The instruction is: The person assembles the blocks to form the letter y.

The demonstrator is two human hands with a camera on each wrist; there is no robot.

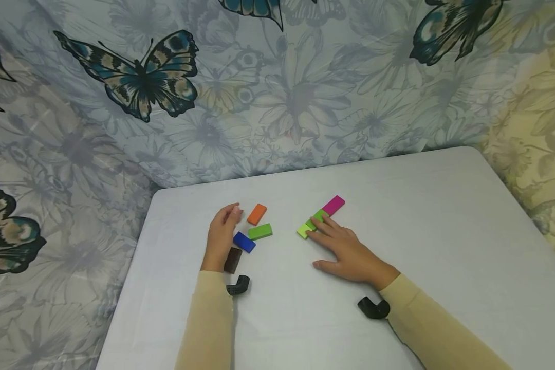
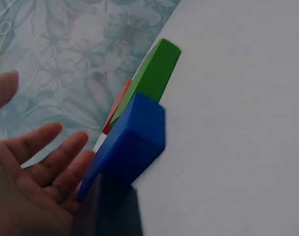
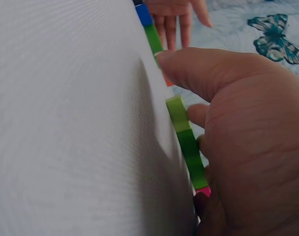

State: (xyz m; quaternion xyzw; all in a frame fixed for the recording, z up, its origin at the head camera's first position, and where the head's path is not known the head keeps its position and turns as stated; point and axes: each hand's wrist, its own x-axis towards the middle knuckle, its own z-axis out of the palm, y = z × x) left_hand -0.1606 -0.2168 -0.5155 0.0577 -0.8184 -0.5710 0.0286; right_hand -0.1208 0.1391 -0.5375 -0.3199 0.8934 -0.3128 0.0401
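Hands unclenched, three blocks in a row

The right hand is spread over a slanting row on the bench, fingers apart, tips at the lime block and the green middle block; nothing is clamped. The left hand has its fingers loosely bent, thumb apart, and holds nothing I can see.

The magenta block makes the row's far end. Just beside the left hand lie the blue block and the brown block, with the loose green block and the orange block near its fingers.

If the row is being straightened, I'd nudge it gently along both long sides, near the joints; a heavy fingertip could skew the lime end.

The right fingers partly cover the lime and middle pieces, so I can't tell whether they press or merely touch. The left hand hides the brown one's edge, and the left wrist view cuts that piece off, dark and blurred. The right wrist view leaves only a sliver of magenta.
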